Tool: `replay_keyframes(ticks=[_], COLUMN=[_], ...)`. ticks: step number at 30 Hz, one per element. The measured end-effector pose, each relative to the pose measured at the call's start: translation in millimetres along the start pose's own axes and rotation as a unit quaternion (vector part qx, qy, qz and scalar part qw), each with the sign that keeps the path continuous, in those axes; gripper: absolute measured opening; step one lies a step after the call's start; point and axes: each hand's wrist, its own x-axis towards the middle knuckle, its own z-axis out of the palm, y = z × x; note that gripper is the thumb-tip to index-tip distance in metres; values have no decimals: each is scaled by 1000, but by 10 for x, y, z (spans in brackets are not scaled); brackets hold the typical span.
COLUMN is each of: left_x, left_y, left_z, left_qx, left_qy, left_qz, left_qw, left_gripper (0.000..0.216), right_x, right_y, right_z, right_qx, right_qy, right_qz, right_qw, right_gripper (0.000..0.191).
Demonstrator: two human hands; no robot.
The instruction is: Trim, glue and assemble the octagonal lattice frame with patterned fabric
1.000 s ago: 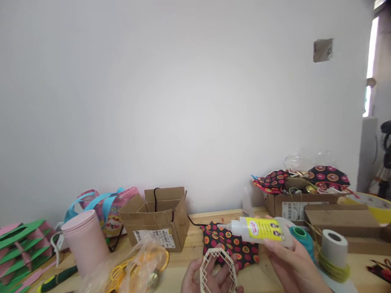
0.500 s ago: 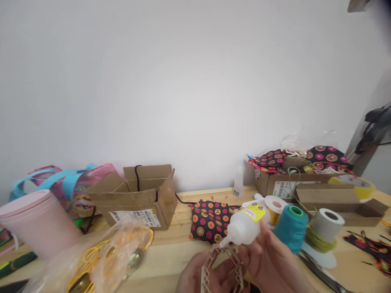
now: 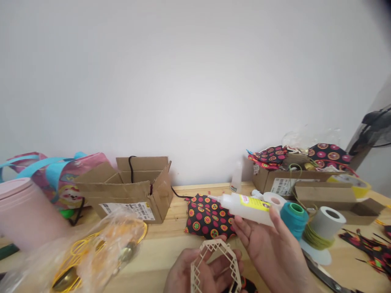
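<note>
My left hand (image 3: 183, 270) is closed around a pale octagonal wooden frame (image 3: 197, 260) with a lattice pattern, near the bottom centre. Some dark patterned fabric shows just below that frame. In my right hand (image 3: 271, 252) is a white glue bottle (image 3: 244, 206) with a yellow label. It lies almost level across my fingers, nozzle pointing left, above and apart from the frame. Behind the bottle, a dark pouch-like piece of fabric (image 3: 203, 219) with bright round flowers rests on the table.
An open cardboard box (image 3: 128, 193), a pink canister (image 3: 29, 215) and a plastic bag of yellow pieces (image 3: 106, 248) stand left. To the right are a teal thread spool (image 3: 293, 219), a white spool (image 3: 330, 221), scissors (image 3: 325, 276) and a filled box (image 3: 271, 179). A clear bottle (image 3: 236, 179) stands by the wall.
The glue bottle has lifted away from the frame, and its nozzle has swung from pointing down at the frame to nearly level. The frame now shows more fully in my left hand.
</note>
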Motion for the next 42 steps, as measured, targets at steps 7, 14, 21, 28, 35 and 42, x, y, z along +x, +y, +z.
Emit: replay_keyframes(ticks=[7, 14, 21, 28, 35, 42], left_x=[-32, -89, -61, -53, -53, -45], left_y=[-49, 56, 116, 119, 141, 102], left_z=[35, 29, -6, 39, 48, 72], left_qx=[16, -30, -40, -45, -57, -14], left_qy=[-23, 12, 46, 80, 77, 55], left_qz=[25, 59, 70, 71, 100, 57], left_qw=[999, 998, 996, 993, 990, 997], left_gripper=[37, 33, 35, 30, 37, 46], right_x=[-89, -42, 36, 30, 123, 141], right_y=[72, 42, 34, 30, 250, 288], right_z=[30, -29, -58, -88, -394, -402], right_qx=[-81, -56, 77, -237, -554, -603], right_qy=[-8, 32, -73, -29, -10, -4], right_qz=[54, 49, 131, -1, -95, -108], right_qw=[995, 997, 986, 971, 827, 790], right_gripper=[25, 22, 26, 29, 29, 49])
